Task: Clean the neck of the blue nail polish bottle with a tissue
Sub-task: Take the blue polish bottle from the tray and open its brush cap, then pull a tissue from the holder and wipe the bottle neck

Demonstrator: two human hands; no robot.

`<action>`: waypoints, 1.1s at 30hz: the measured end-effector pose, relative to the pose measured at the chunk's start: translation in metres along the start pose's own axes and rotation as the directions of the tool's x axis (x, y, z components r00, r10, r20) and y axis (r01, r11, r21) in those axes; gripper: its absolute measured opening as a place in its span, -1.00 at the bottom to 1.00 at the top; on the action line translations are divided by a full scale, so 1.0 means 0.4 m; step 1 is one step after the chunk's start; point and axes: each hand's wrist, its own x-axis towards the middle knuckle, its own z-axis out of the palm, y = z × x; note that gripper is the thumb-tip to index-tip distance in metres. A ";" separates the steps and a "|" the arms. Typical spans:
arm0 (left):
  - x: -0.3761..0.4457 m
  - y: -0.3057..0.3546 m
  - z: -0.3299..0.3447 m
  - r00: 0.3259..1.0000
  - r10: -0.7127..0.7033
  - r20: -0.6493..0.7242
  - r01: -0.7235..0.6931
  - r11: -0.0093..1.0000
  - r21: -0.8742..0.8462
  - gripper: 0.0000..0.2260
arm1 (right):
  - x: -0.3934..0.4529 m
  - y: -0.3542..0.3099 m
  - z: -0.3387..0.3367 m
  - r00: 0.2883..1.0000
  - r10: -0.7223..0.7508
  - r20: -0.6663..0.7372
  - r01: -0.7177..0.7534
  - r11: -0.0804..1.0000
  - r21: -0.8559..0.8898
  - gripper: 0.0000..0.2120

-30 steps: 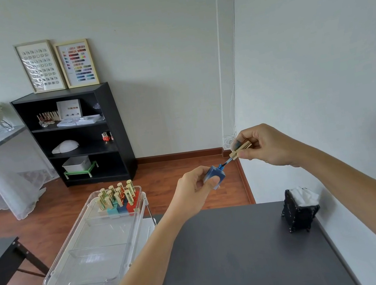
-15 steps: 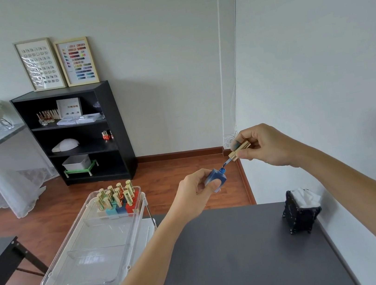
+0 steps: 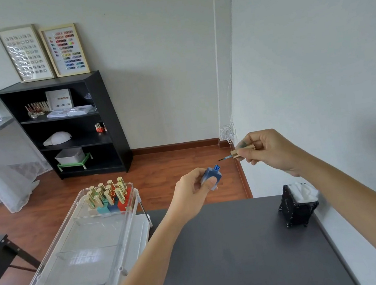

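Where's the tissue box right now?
The tissue box stands at the dark table's far right, beside the wall, below the right hand.

Brush (image 3: 225,158) now pulled clear of bottle (image 3: 212,176) neck; right hand (image 3: 266,150) lifted away, small gap between.

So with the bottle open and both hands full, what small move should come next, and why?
Probably set the gold cap with its brush down, freeing the right hand to pull a tissue from the black holder. The left hand holds the blue bottle with its neck exposed, and neither hand has a tissue yet.
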 end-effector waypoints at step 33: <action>-0.144 -0.522 0.290 0.832 -0.533 -0.155 0.525 0.846 -0.093 -0.84 | -0.197 0.654 0.347 0.843 0.440 -0.309 -0.497 0.858 -0.132 -0.90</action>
